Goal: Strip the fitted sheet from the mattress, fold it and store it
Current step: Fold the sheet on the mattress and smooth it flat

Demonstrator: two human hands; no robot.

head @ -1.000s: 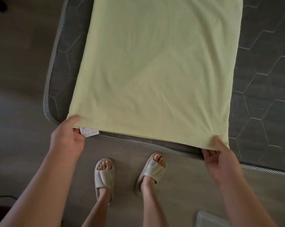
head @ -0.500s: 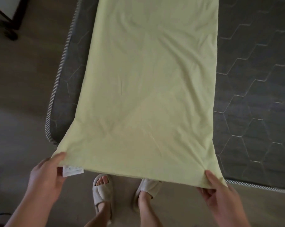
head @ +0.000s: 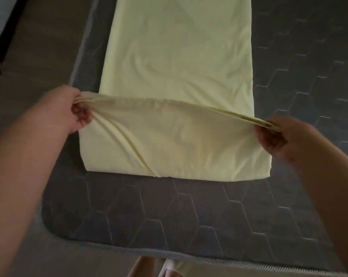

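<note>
The pale yellow fitted sheet [head: 177, 62] lies as a long folded strip on the bare dark grey mattress [head: 169, 214]. Its near end is lifted and doubled back over the strip, so a fold sits at the bottom and the raised edge spans between my hands. My left hand [head: 69, 110] grips the left corner of that edge, fingers curled around the bunched cloth. My right hand [head: 279, 136] pinches the right corner, where several layers show. Both hands hover above the mattress.
The mattress has a hexagon quilt pattern and a striped piped edge [head: 189, 254] near me. Brown floor [head: 39, 37] runs along the left, with a dark furniture leg [head: 7, 33] at the top left. My foot in a pale slipper [head: 169, 270] shows below the mattress edge.
Both hands have lifted the sheet's near end off the mattress edge and carried it away from me over the strip, making a fold. The view has shifted forward over the mattress.
</note>
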